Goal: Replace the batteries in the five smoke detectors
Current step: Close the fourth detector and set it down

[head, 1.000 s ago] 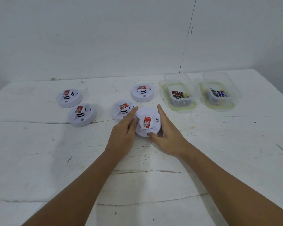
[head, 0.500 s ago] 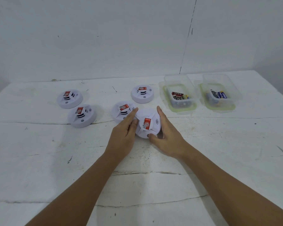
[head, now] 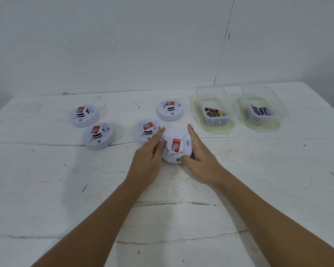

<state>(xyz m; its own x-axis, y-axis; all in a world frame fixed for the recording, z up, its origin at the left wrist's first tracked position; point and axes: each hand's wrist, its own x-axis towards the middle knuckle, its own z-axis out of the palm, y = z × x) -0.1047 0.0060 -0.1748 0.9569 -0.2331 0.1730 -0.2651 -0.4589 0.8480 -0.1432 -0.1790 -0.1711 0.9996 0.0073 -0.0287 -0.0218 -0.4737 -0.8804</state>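
Observation:
Five white round smoke detectors with red labels lie on the white table. The nearest smoke detector (head: 176, 145) sits between my hands. My left hand (head: 148, 160) lies against its left side, fingers and thumb on the rim. My right hand (head: 201, 160) wraps its right side, with the thumb curled on the front edge. Another detector (head: 148, 131) lies just behind my left fingers. One detector (head: 169, 109) is farther back, and two more (head: 84, 115) (head: 98, 135) lie at the left. Red-black batteries (head: 212, 112) and blue batteries (head: 262, 111) lie in two boxes.
Two clear plastic boxes stand on green-edged lids at the back right, the left box (head: 210, 128) and the right box (head: 262, 128). A white wall rises behind the table. The table (head: 46, 189) has cracks across it.
Both hands stay on the near detector, which looks tipped slightly more toward me. Nothing else on the table has moved.

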